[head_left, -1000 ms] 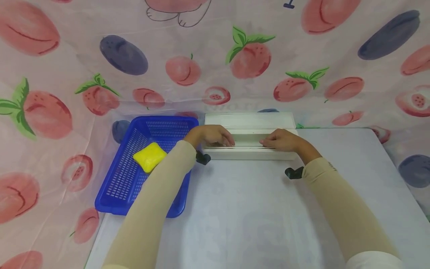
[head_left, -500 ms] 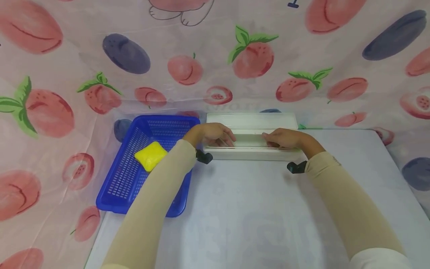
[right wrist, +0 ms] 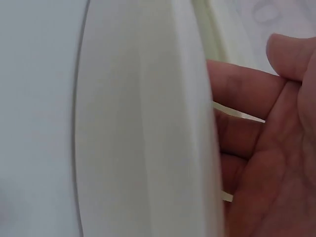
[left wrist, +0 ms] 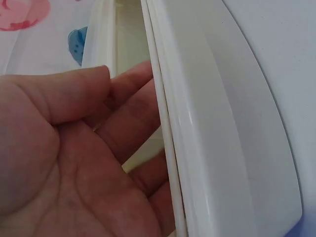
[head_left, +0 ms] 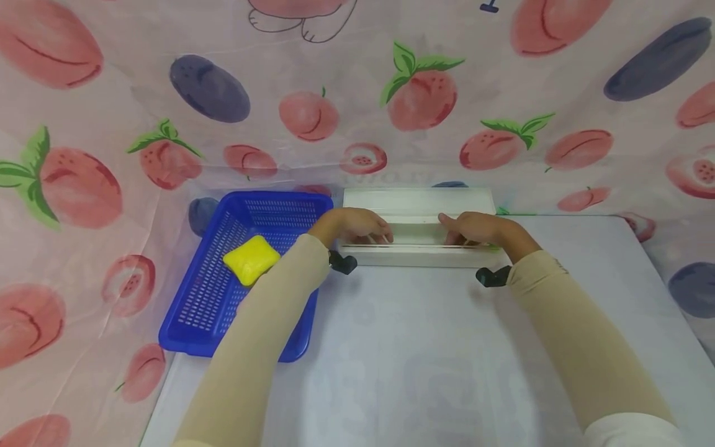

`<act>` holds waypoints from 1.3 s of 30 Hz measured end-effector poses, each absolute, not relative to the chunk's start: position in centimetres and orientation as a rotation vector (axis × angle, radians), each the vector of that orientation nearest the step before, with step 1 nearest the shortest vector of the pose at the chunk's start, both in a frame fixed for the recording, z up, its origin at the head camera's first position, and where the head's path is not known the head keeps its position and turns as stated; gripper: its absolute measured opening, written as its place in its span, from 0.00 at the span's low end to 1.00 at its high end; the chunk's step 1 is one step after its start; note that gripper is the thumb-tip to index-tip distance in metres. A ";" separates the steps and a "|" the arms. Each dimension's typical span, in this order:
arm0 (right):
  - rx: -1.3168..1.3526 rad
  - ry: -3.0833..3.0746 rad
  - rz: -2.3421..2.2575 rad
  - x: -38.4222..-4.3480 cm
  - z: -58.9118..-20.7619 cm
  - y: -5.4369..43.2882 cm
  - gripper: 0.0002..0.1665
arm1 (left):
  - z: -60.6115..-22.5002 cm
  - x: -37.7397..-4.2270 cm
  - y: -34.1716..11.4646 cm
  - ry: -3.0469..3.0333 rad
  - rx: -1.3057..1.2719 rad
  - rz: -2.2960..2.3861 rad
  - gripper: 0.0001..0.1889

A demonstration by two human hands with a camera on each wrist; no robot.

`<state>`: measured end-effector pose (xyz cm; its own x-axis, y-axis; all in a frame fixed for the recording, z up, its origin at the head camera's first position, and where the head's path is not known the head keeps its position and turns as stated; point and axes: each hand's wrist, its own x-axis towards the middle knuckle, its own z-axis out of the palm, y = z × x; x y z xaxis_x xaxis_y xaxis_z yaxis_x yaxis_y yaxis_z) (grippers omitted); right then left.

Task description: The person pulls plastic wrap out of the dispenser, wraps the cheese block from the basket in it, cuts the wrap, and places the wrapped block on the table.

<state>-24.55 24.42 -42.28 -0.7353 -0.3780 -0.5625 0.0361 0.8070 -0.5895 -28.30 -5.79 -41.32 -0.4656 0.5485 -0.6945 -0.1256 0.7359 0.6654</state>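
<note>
A long white plastic box (head_left: pixel 416 256) stands at the back of the table with its lid (head_left: pixel 418 201) raised against the patterned cloth. My left hand (head_left: pixel 360 226) reaches into its left end; in the left wrist view the fingers (left wrist: pixel 132 116) slip behind the front wall (left wrist: pixel 207 123), thumb apart from them. At the right end, my right hand (head_left: pixel 475 228) has its fingers (right wrist: pixel 242 91) inside the box, the thumb lifted away. Fingertips of both hands are hidden by the front wall. No held thing shows in either hand.
A blue plastic basket (head_left: pixel 195 344) stands to the left of the box, partly under the left sleeve (head_left: pixel 262 329). A yellow pillow-shaped packet (head_left: pixel 251 259) lies in it. Cloth printed with fruit (head_left: pixel 421 105) hangs close behind the box. White tabletop (head_left: pixel 413 347) stretches in front.
The right hand has shifted slightly right inside the box, its thumb now raised off the fingers. My left hand stays in the left end, its fingers moving a little.
</note>
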 end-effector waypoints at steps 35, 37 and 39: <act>-0.060 2.656 -1.463 -22.4 -42.7 23.5 0.21 | -43.7 -25.7 -1.7 2.655 0.810 0.714 0.24; -0.067 2.641 -1.514 -22.5 -42.4 23.2 0.21 | -43.7 -25.6 -1.6 2.679 0.824 0.737 0.17; -0.064 2.659 -1.499 -22.5 -42.2 23.2 0.21 | -43.5 -25.6 -2.0 2.679 0.818 0.757 0.10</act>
